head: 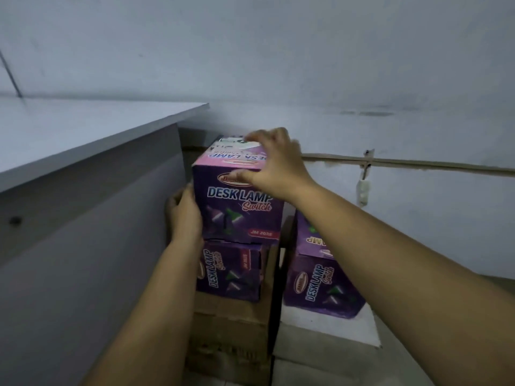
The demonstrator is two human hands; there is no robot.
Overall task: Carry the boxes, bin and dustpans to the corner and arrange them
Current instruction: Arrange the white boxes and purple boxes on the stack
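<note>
A purple top box (237, 201) sits on a second box (230, 271) in the corner, both atop a brown carton (231, 321). The right hand (274, 165) spreads over the top box's upper front edge, fingers (257, 136) arched wide across the pink lid, thumb pressing the front face. The left hand (184, 215) curls around the box's left edge, its fingertips hidden behind the side. The box is closed; its contents cannot be seen.

Directly under the left palm, the second box lies turned on its side, its lettering running vertically. Below the right forearm, a third box (320, 280) stands on a white slab (328, 327), apart from the stack, with a dark gap between them.

Just left of the left hand, a grey desk (92, 168) leaves only a narrow slot beside the stack. Beyond the right fingers the white wall (362, 79) closes the corner, a cable strip (418, 164) running along it.

The front under the right thumb reads "DESK LAMP Switch", with a red tag, partly blurred, reading "JM 2038". The lid shows the same words upside down.
</note>
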